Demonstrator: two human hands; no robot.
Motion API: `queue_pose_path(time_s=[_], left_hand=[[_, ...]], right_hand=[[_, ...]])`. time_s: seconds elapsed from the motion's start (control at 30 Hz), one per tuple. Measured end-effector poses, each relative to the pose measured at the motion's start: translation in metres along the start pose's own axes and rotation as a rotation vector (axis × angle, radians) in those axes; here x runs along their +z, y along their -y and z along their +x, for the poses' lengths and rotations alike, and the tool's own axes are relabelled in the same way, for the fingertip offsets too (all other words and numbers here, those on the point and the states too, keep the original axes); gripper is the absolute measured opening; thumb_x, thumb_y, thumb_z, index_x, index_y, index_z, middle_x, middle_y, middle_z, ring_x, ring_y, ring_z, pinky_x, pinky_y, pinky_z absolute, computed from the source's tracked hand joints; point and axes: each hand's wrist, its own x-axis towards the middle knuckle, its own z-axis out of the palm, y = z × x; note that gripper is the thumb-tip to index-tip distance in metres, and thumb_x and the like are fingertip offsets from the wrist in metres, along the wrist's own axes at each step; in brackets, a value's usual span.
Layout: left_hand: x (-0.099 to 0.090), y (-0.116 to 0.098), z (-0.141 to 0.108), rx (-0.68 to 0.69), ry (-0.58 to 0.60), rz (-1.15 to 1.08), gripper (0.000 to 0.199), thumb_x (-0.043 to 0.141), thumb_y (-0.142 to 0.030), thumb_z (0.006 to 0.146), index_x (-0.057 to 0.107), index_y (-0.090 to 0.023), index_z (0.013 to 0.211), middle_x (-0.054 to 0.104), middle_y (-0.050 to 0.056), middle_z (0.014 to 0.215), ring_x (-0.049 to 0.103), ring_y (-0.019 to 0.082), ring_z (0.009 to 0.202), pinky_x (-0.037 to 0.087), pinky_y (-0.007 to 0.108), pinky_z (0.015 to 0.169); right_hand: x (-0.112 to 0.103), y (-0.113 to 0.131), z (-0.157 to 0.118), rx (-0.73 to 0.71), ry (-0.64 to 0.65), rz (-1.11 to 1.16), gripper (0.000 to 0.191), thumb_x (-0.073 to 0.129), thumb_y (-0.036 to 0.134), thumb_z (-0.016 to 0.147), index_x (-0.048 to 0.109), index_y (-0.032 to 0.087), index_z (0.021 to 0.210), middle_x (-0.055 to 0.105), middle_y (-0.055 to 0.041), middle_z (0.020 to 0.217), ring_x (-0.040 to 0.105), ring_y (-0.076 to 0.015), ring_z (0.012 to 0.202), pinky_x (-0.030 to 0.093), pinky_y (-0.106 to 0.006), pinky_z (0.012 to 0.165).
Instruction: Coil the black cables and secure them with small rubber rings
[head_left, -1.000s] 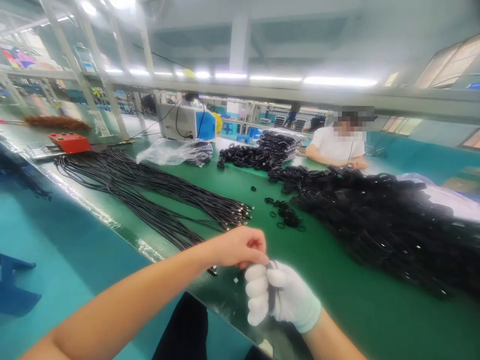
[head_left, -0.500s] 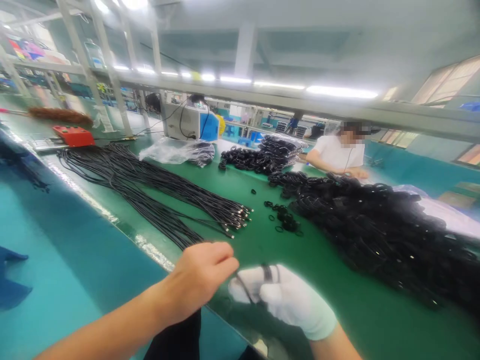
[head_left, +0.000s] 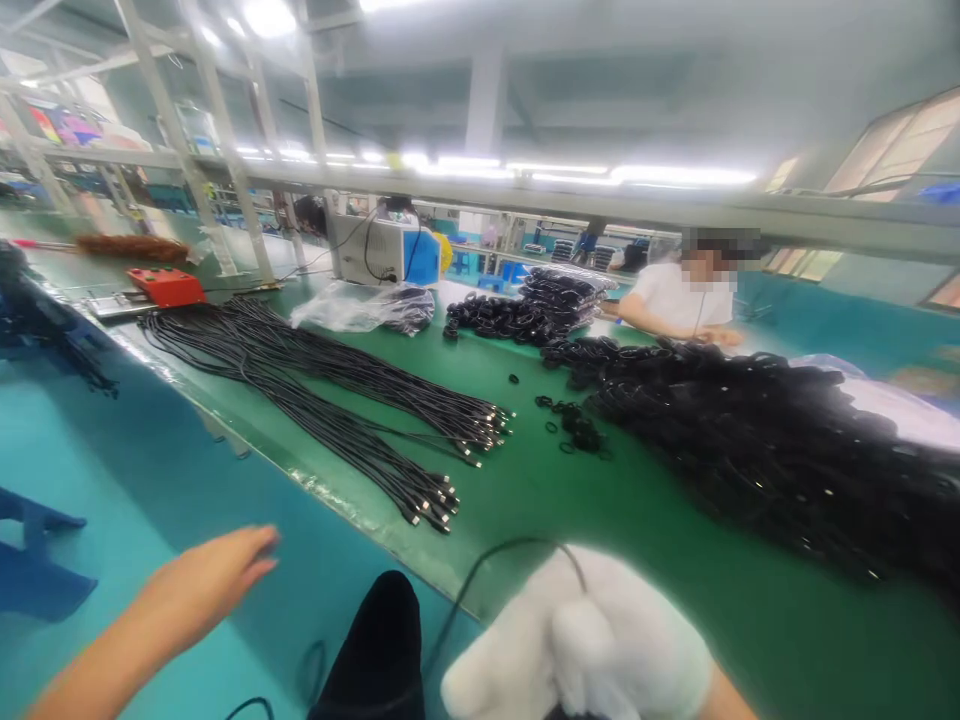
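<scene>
My right hand (head_left: pixel 577 640), in a white glove, is curled around a black cable (head_left: pixel 480 570) at the near edge of the bench. One stretch of the cable arcs out over the glove and hangs past the edge towards my dark-clothed leg (head_left: pixel 375 650). Out over the floor at lower left is my bare left hand (head_left: pixel 217 575), its fingers extended and no object visible in them. Two bundles of black cables with metal plugs (head_left: pixel 435 505) lie along the bench beyond my hands. Small black rings (head_left: pixel 581 430) lie loose to the right of the plugs.
A large heap of coiled black cables (head_left: pixel 735 440) covers the right side of the green bench (head_left: pixel 517 510). Farther back are a clear plastic bag (head_left: pixel 341 308), a red control box (head_left: pixel 166 287) and a white-blue machine (head_left: pixel 382 250). A co-worker (head_left: pixel 675 300) sits opposite. A blue stool (head_left: pixel 37 560) stands at left.
My left hand has moved away from the right one, down and left past the bench edge. My right hand has come nearer, and the cable now loops out from it.
</scene>
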Motion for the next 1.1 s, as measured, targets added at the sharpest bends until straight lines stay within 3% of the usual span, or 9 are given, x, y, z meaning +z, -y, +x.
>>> queue_pose_path(time_s=[0.13,0.2,0.3,0.43,0.57,0.67,0.93,1.03,1.1], left_hand=[[-0.026,-0.147,0.033,0.509,0.023,-0.510,0.031,0.039,-0.033,0.091,0.063,-0.024,0.108,0.062,0.004,0.116,0.055,0.019,0.108,0.040,0.033,0.096],[-0.029,-0.204,0.036,0.719,0.245,-0.761,0.030,0.040,-0.030,0.091,0.062,-0.022,0.110,0.063,0.005,0.114,0.055,0.017,0.106,0.041,0.030,0.094],[-0.022,-0.246,0.034,0.778,0.586,-0.952,0.020,0.053,-0.026,0.085,0.067,-0.017,0.096,0.066,0.004,0.092,0.060,0.014,0.085,0.047,0.024,0.076],[-0.018,-0.258,0.037,0.746,0.678,-1.001,0.009,0.062,-0.020,0.078,0.068,-0.013,0.079,0.063,0.002,0.078,0.056,0.012,0.073,0.045,0.021,0.068],[-0.026,-0.257,0.041,0.792,0.654,-0.965,0.007,0.061,-0.018,0.078,0.067,-0.014,0.077,0.061,0.000,0.076,0.055,0.011,0.073,0.043,0.020,0.068],[-0.029,-0.255,0.041,0.803,0.646,-0.930,0.006,0.061,-0.017,0.078,0.067,-0.014,0.078,0.060,-0.001,0.074,0.053,0.010,0.071,0.042,0.019,0.067],[-0.020,-0.258,0.040,0.717,0.631,-0.969,0.008,0.061,-0.019,0.078,0.067,-0.013,0.078,0.062,0.001,0.078,0.055,0.011,0.074,0.042,0.021,0.069],[-0.002,-0.255,0.033,0.606,0.624,-1.097,0.013,0.056,-0.023,0.082,0.065,-0.015,0.082,0.062,0.001,0.079,0.055,0.012,0.073,0.044,0.022,0.068],[0.017,-0.246,0.023,0.532,0.588,-1.093,0.015,0.052,-0.026,0.084,0.062,-0.016,0.078,0.058,0.000,0.071,0.052,0.011,0.067,0.043,0.021,0.064]], right_hand=[[0.000,-0.007,0.009,-0.017,0.076,0.264,0.042,0.059,0.043,0.081,0.063,0.009,0.105,0.068,-0.0174,0.103,0.067,-0.0291,0.091,0.050,-0.047,0.076],[-0.003,-0.011,0.007,-0.028,0.088,0.316,0.041,0.061,0.041,0.081,0.061,0.009,0.107,0.068,-0.0172,0.103,0.067,-0.0308,0.093,0.049,-0.050,0.076],[-0.006,-0.016,-0.004,-0.046,0.033,0.336,0.040,0.059,0.039,0.082,0.060,0.008,0.108,0.068,-0.0174,0.103,0.066,-0.0314,0.094,0.047,-0.051,0.079],[-0.006,-0.021,-0.016,-0.053,-0.001,0.332,0.051,0.064,0.043,0.077,0.057,0.007,0.112,0.066,-0.0195,0.108,0.063,-0.0321,0.099,0.044,-0.052,0.084],[-0.009,-0.024,-0.015,-0.067,0.026,0.381,0.074,0.058,0.068,0.069,0.057,0.006,0.108,0.064,-0.0210,0.108,0.062,-0.0332,0.100,0.041,-0.054,0.088],[-0.011,-0.025,-0.011,-0.066,0.045,0.383,0.081,0.050,0.074,0.070,0.056,0.005,0.111,0.064,-0.0220,0.108,0.063,-0.0328,0.096,0.037,-0.057,0.090],[-0.012,-0.026,-0.004,-0.078,0.076,0.375,0.046,0.065,0.041,0.076,0.058,0.006,0.105,0.068,-0.0149,0.092,0.066,-0.0307,0.090,0.042,-0.056,0.083],[-0.011,-0.017,-0.009,-0.178,0.016,0.401,0.041,0.064,0.042,0.078,0.055,0.010,0.101,0.064,-0.0071,0.081,0.066,-0.0267,0.082,0.045,-0.055,0.079],[-0.012,-0.004,-0.016,-0.297,-0.020,0.447,0.032,0.064,0.040,0.078,0.053,0.014,0.093,0.057,0.0007,0.073,0.063,-0.0185,0.071,0.048,-0.050,0.077]])
